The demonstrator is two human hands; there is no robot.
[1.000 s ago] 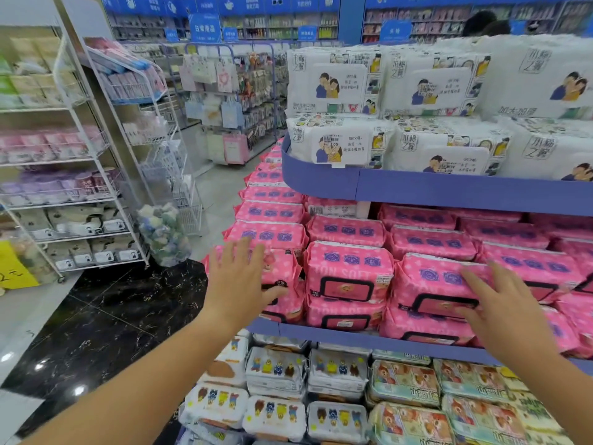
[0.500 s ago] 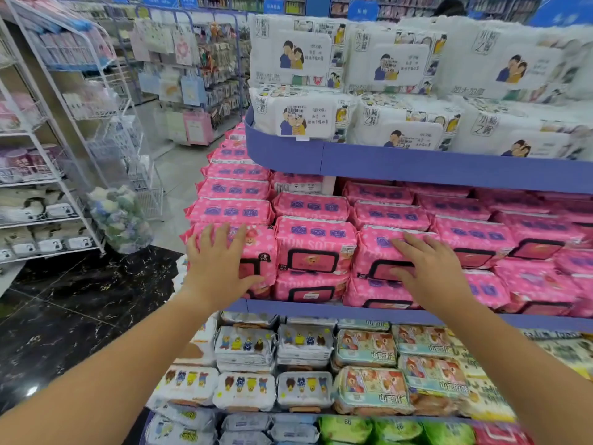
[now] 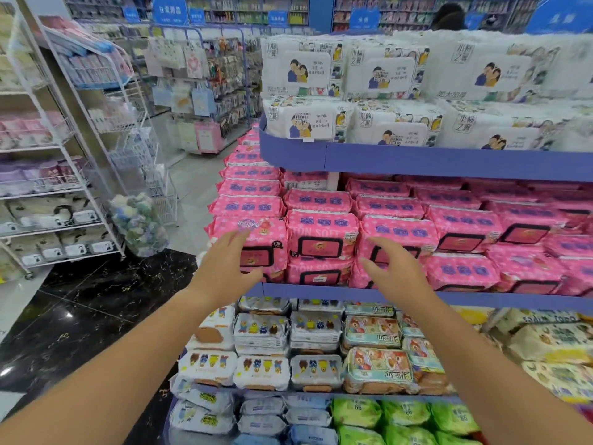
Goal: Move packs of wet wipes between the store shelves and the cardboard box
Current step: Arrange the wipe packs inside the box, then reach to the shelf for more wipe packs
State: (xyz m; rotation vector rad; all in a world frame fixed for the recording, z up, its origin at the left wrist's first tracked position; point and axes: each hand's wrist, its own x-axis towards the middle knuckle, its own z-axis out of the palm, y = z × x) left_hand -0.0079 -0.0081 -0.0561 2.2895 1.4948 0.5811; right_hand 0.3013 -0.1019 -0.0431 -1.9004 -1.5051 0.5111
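Observation:
Pink packs of wet wipes [image 3: 322,234] fill the middle blue shelf [image 3: 321,290], stacked two high at the front. My left hand [image 3: 226,268] hovers open in front of the leftmost front stack [image 3: 266,242]. My right hand [image 3: 393,271] hovers with fingers spread and slightly bent before the third front stack [image 3: 401,236]. Neither hand holds a pack, and one stack stands between them. No cardboard box shows in view.
White wipe packs [image 3: 385,78] fill the top shelf, and cartoon-printed packs [image 3: 261,332] and green packs [image 3: 407,412] the lower ones. A white wire rack [image 3: 73,187] stands left across a dark marble floor [image 3: 80,316]. A person's head [image 3: 449,16] shows behind the shelving.
Both hands have drawn closer together in front of the pink front stacks; the right hand moved left. The view shifted slightly.

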